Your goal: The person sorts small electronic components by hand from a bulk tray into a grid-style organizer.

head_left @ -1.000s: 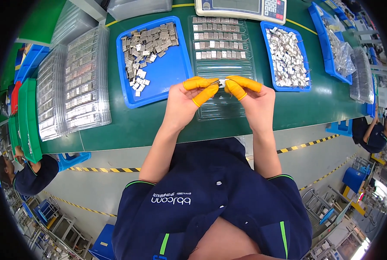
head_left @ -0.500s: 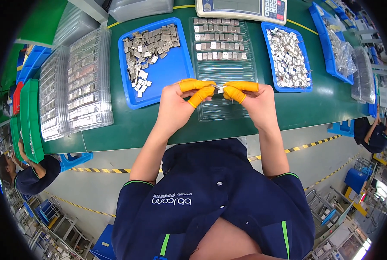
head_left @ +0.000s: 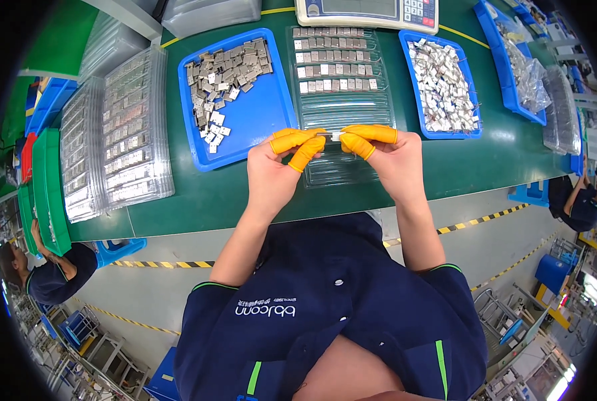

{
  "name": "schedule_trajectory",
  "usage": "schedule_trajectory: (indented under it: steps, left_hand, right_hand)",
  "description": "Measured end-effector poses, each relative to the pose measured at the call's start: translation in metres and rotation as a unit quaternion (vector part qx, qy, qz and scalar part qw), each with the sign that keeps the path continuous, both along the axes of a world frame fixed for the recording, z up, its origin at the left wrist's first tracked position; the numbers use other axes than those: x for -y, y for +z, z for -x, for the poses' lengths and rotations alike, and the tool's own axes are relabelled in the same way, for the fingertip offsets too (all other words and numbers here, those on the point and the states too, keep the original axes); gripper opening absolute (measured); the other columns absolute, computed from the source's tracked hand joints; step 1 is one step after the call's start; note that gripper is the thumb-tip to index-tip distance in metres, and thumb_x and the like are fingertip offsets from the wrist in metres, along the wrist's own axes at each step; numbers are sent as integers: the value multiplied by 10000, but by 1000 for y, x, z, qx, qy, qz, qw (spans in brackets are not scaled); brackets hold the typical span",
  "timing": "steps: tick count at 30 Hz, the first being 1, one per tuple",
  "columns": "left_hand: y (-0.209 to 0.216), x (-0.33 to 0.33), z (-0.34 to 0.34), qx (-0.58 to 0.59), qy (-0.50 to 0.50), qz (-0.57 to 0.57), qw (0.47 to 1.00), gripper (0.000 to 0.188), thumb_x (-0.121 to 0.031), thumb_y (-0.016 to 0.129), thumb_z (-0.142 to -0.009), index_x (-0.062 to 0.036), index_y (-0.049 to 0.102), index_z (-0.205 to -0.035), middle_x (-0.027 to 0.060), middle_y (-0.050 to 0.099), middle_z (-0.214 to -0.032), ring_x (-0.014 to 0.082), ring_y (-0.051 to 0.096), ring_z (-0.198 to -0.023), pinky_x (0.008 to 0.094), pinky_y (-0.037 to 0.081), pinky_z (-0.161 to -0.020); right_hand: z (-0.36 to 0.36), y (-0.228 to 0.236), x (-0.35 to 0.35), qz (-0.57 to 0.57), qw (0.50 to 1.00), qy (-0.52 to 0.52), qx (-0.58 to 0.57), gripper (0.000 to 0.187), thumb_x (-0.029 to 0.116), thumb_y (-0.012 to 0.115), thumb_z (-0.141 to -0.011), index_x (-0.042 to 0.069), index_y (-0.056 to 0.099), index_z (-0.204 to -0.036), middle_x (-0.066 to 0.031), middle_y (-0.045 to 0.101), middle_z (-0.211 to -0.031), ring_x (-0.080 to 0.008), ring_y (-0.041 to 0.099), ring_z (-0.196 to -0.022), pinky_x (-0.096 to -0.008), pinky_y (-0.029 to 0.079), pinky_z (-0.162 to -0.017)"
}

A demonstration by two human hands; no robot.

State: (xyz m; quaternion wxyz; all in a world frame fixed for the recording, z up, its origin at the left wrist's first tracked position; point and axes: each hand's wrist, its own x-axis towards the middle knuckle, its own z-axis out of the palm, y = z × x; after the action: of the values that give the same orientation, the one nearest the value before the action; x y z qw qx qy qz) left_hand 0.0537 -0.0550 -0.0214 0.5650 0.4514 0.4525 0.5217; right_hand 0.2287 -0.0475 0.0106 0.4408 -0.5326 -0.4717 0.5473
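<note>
Yellow covers on thumb and forefinger of each hand; the fingers of my left hand and my right hand are pinched on one small piece, white with a grey metallic end, in the gap between the two sets of tips, above the clear grooved tray. Whether it is one part or two joined I cannot tell. Judged: light, stiff, smooth enough to slip; best held by its side edges, sparing any thin leads. Counts, working outward: one clear grooved tray beneath, I make it five rows of parts at its far end; one blue tray at left with heaped metal parts, too many to count; one blue tray at right, white wired parts, likewise uncountable; one scale beyond; two filled clear trays side by side at far left, stack depth unclear; one more blue tray at far right, holding clear bags. All on one green desk.
</note>
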Motion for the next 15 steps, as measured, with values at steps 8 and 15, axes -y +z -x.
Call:
schedule_trajectory:
  steps: [8,15]
  left_hand:
    - [7,1,0,-59,-43,-30,997,131,22,613,-797,57,627,-922,97,606,-877,155,607,-724,247,502,-693]
    - [1,3,8,126,-121,89,981,150,-29,591,-830,44,622,-957,88,634,-817,133,601,-689,230,493,-654]
  right_hand:
    - [-8,3,-10,32,997,68,19,178,-1,694,-715,-32,667,-888,-64,658,-819,-104,601,-748,-223,489,-698]
    - [-1,-2,-9,113,968,127,-186,258,-10,708,-696,-21,644,-945,-66,633,-924,-136,594,-842,-247,483,-754]
